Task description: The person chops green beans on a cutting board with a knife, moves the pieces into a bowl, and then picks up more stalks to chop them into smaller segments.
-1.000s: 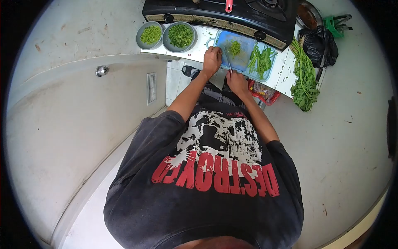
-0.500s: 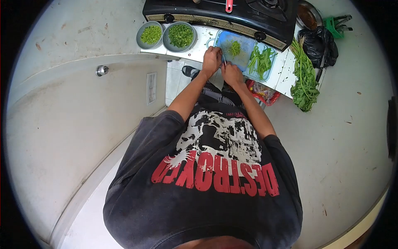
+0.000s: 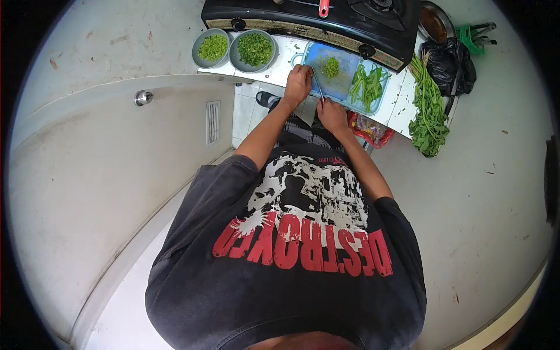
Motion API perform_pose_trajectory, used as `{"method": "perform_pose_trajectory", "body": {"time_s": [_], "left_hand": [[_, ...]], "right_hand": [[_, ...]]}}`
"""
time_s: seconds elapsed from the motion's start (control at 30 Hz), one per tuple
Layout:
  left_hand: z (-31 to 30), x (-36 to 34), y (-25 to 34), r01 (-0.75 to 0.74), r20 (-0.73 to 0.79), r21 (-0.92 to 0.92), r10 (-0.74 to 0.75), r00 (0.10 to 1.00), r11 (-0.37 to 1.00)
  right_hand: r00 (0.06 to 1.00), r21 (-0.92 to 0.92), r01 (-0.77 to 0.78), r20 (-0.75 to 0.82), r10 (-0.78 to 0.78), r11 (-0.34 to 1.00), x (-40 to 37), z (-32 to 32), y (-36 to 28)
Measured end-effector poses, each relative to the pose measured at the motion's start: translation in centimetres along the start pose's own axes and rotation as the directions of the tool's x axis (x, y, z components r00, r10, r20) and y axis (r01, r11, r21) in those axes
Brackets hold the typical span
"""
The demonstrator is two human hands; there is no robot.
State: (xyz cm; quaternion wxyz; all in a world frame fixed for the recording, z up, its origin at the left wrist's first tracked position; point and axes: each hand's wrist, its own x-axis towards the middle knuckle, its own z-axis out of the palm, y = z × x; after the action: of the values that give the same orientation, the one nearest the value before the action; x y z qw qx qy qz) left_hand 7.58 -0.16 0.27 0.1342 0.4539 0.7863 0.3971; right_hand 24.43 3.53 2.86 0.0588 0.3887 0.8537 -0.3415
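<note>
My right hand is wrapped round the handle of a knife, whose thin blade points away from me over the left part of a blue cutting board. My left hand is at the board's left edge, fingers bent and pressed together close to the blade tip; what they hold is hidden. A small heap of chopped greens lies on the board just right of the blade. Uncut leafy stems rest on the board's right part.
Two grey bowls of chopped greens, one lighter and one darker, stand at the left. A black gas stove is behind the board. To the right lie a bunch of leafy greens and a black plastic bag. A red bag sits below the counter edge.
My right hand has drawn the knife back toward my body and slightly right, so more of the blade shows. My left hand has barely moved.
</note>
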Motion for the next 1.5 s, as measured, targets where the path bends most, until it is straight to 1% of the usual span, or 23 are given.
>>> {"method": "perform_pose_trajectory", "body": {"time_s": [0.03,0.17,0.23,0.33,0.43,0.57,0.73,0.93,1.07,1.13,1.2,1.23,1.33,1.37,1.43,1.5], "left_hand": [[-0.1,0.0,-0.1,-0.019,-0.001,0.03,0.02,1.0,0.999],[-0.3,-0.1,-0.1,-0.04,0.014,0.038,0.039,0.999,0.998],[-0.4,0.0,-0.1,-0.053,0.013,0.037,0.053,0.999,0.998],[-0.3,0.2,0.1,0.006,0.048,-0.004,-0.006,0.999,1.0],[-0.4,0.2,0.2,-0.019,0.024,0.106,0.017,1.0,0.994],[-0.3,0.2,0.3,-0.02,0.02,0.075,0.018,1.0,0.997],[-0.3,0.1,0.2,0.019,0.015,0.033,-0.019,1.0,0.999],[-0.5,0.0,0.3,0.0,0.021,0.057,-0.002,1.0,0.998],[-0.4,-0.1,0.2,0.027,0.027,0.057,-0.029,0.999,0.998],[-0.5,0.1,0.4,0.055,0.038,0.07,-0.058,0.998,0.996],[-0.6,0.1,0.4,0.052,0.032,0.058,-0.054,0.998,0.997],[-0.5,0.1,0.3,0.051,0.032,0.051,-0.052,0.998,0.997],[-0.5,0.0,0.4,0.107,0.037,0.0,-0.107,0.994,0.994],[-0.5,0.0,0.5,0.097,0.026,0.011,-0.098,0.995,0.995],[-0.5,-0.1,0.3,0.078,0.001,0.032,-0.078,0.997,0.996],[-0.4,-0.1,0.2,0.12,0.022,0.017,-0.121,0.992,0.993]], "right_hand": [[1.0,0.004,-0.011,0.0,0.011,1.0,0.2,0.2,0.0],[1.0,0.036,-0.02,0.01,0.02,0.999,1.7,-0.3,-1.2],[0.999,0.035,-0.01,-0.031,0.011,0.999,2.9,-0.5,-1.7],[0.998,0.026,-0.007,-0.066,0.009,1.0,3.1,-0.3,-2.0],[0.997,0.018,-0.03,-0.067,0.031,0.999,2.2,-0.2,-1.4],[0.995,-0.004,-0.071,-0.074,0.071,0.997,0.7,0.8,-0.5],[0.998,-0.009,-0.038,-0.048,0.038,0.999,0.5,-0.1,-1.0],[0.998,0.018,-0.019,-0.058,0.02,1.0,1.5,0.0,-1.8],[0.998,0.063,0.023,-0.06,-0.019,0.998,2.9,-0.3,-2.0],[0.997,0.058,0.033,-0.068,-0.029,0.998,3.8,-0.2,-1.9],[0.997,0.05,0.032,-0.067,-0.028,0.998,4.1,-0.1,-2.0],[0.998,0.044,0.022,-0.06,-0.019,0.999,3.9,0.0,-2.1],[0.999,0.016,-0.022,-0.042,0.023,1.0,3.0,0.3,-1.6],[0.999,0.005,-0.038,-0.034,0.038,0.999,2.5,0.4,-1.4],[1.0,-0.012,-0.019,-0.017,0.019,1.0,1.4,0.4,-0.8],[1.0,-0.017,-0.003,-0.011,0.003,1.0,0.2,0.2,-0.2]]}}
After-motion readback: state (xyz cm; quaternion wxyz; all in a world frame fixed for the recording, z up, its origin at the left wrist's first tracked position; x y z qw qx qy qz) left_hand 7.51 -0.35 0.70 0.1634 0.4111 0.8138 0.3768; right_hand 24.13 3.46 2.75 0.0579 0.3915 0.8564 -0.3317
